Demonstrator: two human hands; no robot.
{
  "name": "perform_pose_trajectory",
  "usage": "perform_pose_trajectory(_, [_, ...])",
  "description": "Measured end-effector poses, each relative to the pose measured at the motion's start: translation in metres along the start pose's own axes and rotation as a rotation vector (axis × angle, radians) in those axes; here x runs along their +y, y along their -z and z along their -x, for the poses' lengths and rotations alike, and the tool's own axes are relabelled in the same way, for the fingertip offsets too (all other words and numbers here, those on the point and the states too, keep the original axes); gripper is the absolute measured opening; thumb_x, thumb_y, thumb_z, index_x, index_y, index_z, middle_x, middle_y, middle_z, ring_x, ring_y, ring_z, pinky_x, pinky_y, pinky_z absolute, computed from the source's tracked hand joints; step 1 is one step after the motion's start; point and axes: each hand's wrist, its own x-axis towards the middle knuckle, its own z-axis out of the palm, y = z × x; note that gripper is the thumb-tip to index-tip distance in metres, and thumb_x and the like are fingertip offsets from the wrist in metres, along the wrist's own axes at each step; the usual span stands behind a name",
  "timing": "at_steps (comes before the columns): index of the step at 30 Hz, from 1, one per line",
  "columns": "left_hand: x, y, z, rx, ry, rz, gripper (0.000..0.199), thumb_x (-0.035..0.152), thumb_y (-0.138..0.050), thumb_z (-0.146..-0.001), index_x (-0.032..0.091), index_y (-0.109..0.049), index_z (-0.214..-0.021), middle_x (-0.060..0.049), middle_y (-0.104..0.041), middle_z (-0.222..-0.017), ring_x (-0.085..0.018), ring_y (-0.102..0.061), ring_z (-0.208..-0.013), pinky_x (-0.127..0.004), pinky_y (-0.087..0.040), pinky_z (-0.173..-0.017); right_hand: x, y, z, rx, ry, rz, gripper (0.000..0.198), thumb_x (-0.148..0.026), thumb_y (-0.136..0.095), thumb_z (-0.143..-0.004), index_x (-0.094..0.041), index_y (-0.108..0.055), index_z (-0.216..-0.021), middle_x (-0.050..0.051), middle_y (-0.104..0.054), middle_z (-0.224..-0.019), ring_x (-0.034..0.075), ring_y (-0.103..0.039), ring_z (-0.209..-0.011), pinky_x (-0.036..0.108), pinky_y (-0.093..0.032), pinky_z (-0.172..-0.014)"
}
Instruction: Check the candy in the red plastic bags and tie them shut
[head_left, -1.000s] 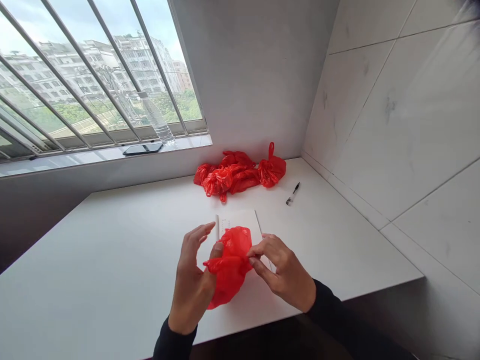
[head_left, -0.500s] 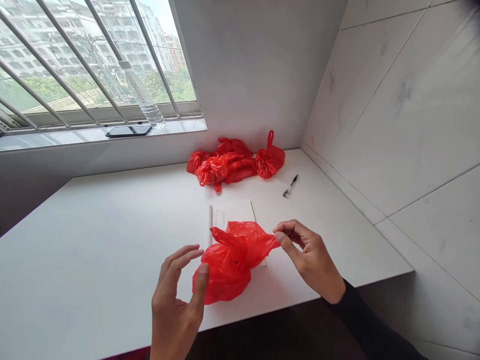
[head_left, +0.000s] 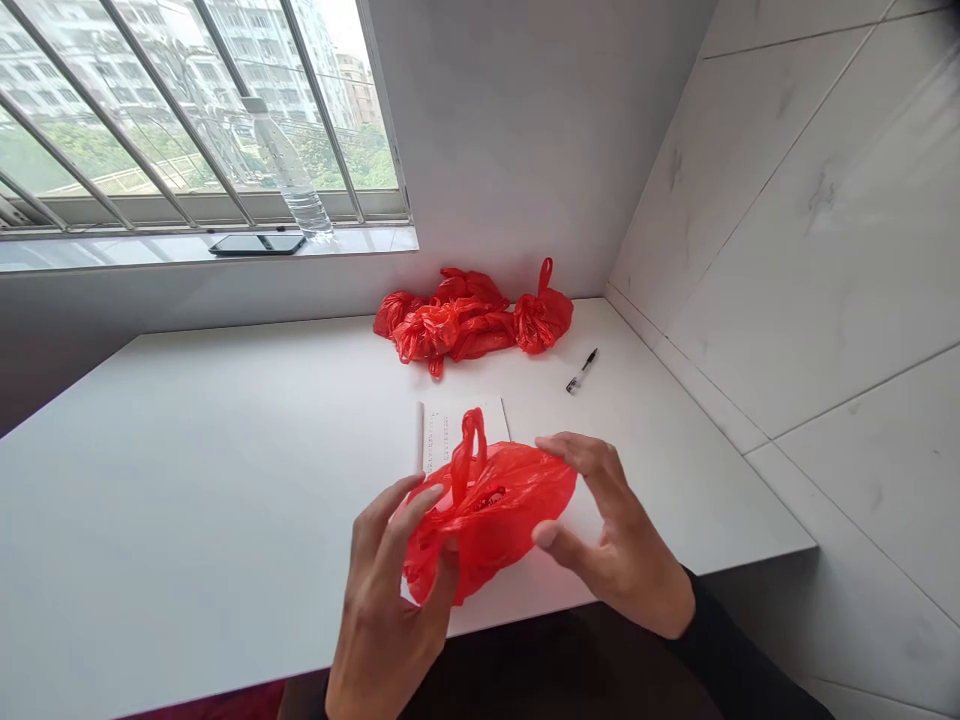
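Note:
A crumpled red plastic bag [head_left: 510, 505] sits near the table's front edge, with one handle loop standing up. Its mouth is partly spread, and something small and dark red shows inside, too small to name. My left hand [head_left: 397, 590] is at the bag's left side, thumb and fingers apart and curved over the plastic. On the opposite side, my right hand [head_left: 607, 530] has its fingers stretched out and its thumb apart, by the bag's right edge. Partly beneath the bag lies an open notebook [head_left: 437, 435] with handwriting on its page.
Several knotted red plastic bags [head_left: 465, 318] lie in a heap against the back wall. A pen [head_left: 582, 371] rests on the white table [head_left: 225, 470]. On the sill are a phone [head_left: 257, 244] and a water bottle [head_left: 291, 170]. A tiled wall [head_left: 810, 250] borders the right side.
My right hand has let go of the bag's corner and opened. My left hand has moved right, over the bag. The bag's mouth has spread and a handle loop now stands up.

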Motion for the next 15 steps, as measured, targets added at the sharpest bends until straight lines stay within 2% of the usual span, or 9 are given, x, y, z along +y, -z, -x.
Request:
perform_pose_trajectory(1, [0.0, -0.003, 0.002, -0.033, -0.029, -0.011, 0.046, 0.017, -0.064, -0.094, 0.022, -0.054, -0.139, -0.011, -0.054, -0.141, -0.025, -0.053, -0.131, -0.041, -0.05, -0.106, 0.0, -0.005, 0.0, -0.044, 0.065, 0.054, 0.061, -0.043, -0.071, -0.092, -0.036, -0.047, -0.148, 0.005, -0.051, -0.143, 0.026, -0.045, -0.135, 0.048, -0.036, -0.118])
perform_pose_trajectory(2, [-0.002, -0.006, 0.004, -0.044, -0.059, -0.023, 0.043, 0.015, -0.064, -0.094, 0.022, -0.057, -0.136, -0.012, -0.054, -0.141, -0.026, -0.052, -0.132, -0.042, -0.05, -0.105, -0.001, -0.01, 0.0, -0.07, 0.116, 0.088, 0.057, -0.038, -0.071, -0.093, -0.034, -0.049, -0.146, 0.005, -0.056, -0.137, 0.025, -0.049, -0.13, 0.05, -0.031, -0.121])
perform_pose_trajectory(4, [-0.006, -0.006, 0.005, -0.025, -0.111, -0.042, 0.033, 0.011, -0.063, -0.094, 0.022, -0.063, -0.125, -0.01, -0.058, -0.136, -0.026, -0.053, -0.13, -0.043, -0.05, -0.105, 0.0, -0.013, -0.002, -0.048, 0.155, 0.086, 0.032, -0.027, -0.064, -0.097, -0.03, -0.061, -0.129, 0.001, -0.067, -0.114, 0.02, -0.06, -0.108, 0.049, -0.028, -0.122])
perform_pose_trajectory(6, [-0.011, 0.0, 0.004, 0.038, -0.082, -0.04, 0.026, 0.01, -0.061, -0.094, 0.025, -0.066, -0.116, -0.007, -0.063, -0.129, -0.024, -0.057, -0.124, -0.041, -0.051, -0.101, 0.001, -0.009, -0.005, 0.037, 0.075, 0.027, 0.011, -0.026, -0.058, -0.1, -0.027, -0.066, -0.108, -0.002, -0.067, -0.093, 0.017, -0.06, -0.088, 0.042, -0.04, -0.111])
perform_pose_trajectory(7, [-0.013, 0.005, 0.004, 0.081, -0.019, -0.028, 0.023, 0.012, -0.062, -0.095, 0.026, -0.067, -0.113, -0.005, -0.064, -0.125, -0.022, -0.06, -0.12, -0.039, -0.052, -0.097, 0.002, -0.005, -0.006, 0.084, 0.0, -0.015, 0.009, -0.029, -0.057, -0.101, -0.026, -0.066, -0.099, -0.002, -0.065, -0.087, 0.016, -0.058, -0.082, 0.036, -0.047, -0.099])
perform_pose_trajectory(9, [-0.014, 0.014, 0.003, 0.156, 0.173, 0.035, 0.017, 0.019, -0.065, -0.095, 0.028, -0.068, -0.108, -0.003, -0.066, -0.122, -0.02, -0.062, -0.114, -0.035, -0.053, -0.091, 0.004, 0.005, -0.007, 0.14, -0.157, -0.115, 0.017, -0.037, -0.056, -0.102, -0.025, -0.064, -0.093, -0.002, -0.062, -0.082, 0.016, -0.055, -0.077, 0.029, -0.049, -0.078])
perform_pose_trajectory(11, [-0.012, 0.021, 0.004, 0.169, 0.289, 0.138, 0.014, 0.024, -0.065, -0.095, 0.031, -0.068, -0.108, -0.002, -0.064, -0.124, -0.021, -0.061, -0.116, -0.037, -0.052, -0.095, 0.003, 0.011, -0.007, 0.132, -0.25, -0.204, 0.022, -0.042, -0.054, -0.103, -0.025, -0.062, -0.093, -0.002, -0.06, -0.081, 0.015, -0.054, -0.075, 0.027, -0.046, -0.07])
perform_pose_trajectory(13, [-0.005, 0.024, 0.006, 0.105, 0.261, 0.206, 0.021, 0.022, -0.062, -0.096, 0.033, -0.067, -0.114, -0.003, -0.06, -0.131, -0.023, -0.058, -0.124, -0.042, -0.049, -0.103, -0.001, 0.014, -0.006, 0.099, -0.293, -0.234, 0.023, -0.044, -0.054, -0.103, -0.024, -0.063, -0.096, -0.001, -0.061, -0.083, 0.016, -0.055, -0.077, 0.027, -0.046, -0.072])
perform_pose_trajectory(15, [0.003, 0.026, 0.008, 0.033, 0.158, 0.212, 0.029, 0.017, -0.06, -0.095, 0.034, -0.067, -0.117, -0.004, -0.055, -0.137, -0.024, -0.055, -0.129, -0.043, -0.05, -0.104, -0.007, 0.014, -0.004, 0.063, -0.321, -0.225, 0.026, -0.046, -0.053, -0.103, -0.023, -0.063, -0.096, -0.001, -0.06, -0.083, 0.016, -0.054, -0.077, 0.028, -0.045, -0.073])
